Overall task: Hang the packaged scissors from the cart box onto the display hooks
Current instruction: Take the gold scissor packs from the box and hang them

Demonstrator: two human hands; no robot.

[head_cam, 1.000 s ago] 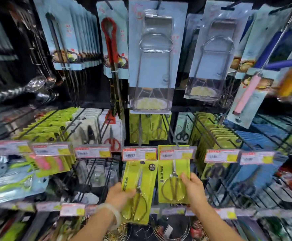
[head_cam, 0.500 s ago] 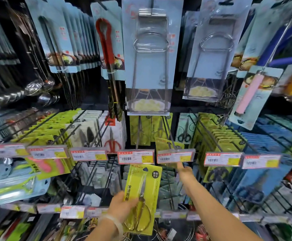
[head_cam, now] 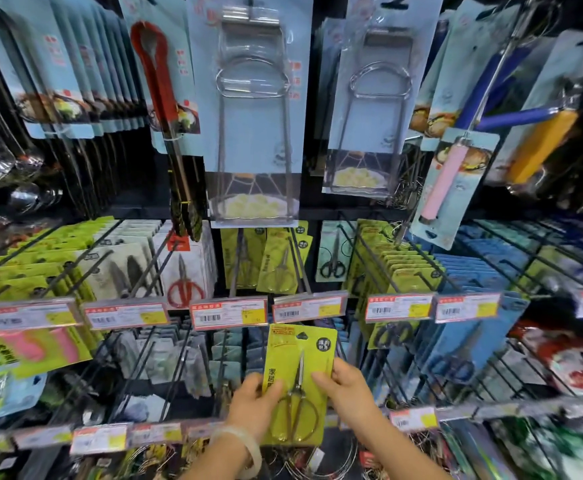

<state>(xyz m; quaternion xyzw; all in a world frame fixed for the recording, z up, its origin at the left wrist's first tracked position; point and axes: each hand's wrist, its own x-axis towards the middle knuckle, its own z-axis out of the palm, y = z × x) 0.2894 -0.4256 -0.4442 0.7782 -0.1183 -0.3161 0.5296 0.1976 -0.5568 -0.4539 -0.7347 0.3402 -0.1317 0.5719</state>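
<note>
Head view: your left hand point(head_cam: 253, 401) and right hand point(head_cam: 347, 393) both hold the scissors pack point(head_cam: 298, 382); lift its top hole onto the hook point(head_cam: 298, 268).

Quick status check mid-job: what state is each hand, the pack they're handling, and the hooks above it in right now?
Left hand: grips the scissors pack's left edge.
Right hand: grips the pack's right edge.
Scissors pack: upright, held below the price tags, not yet hung.
Hook: carries one yellow pack at the back, front length bare.
Price tag: in place at the hook's tip.

Yellow-green scissors pack point(head_cam: 298, 368), gold handles.
</note>
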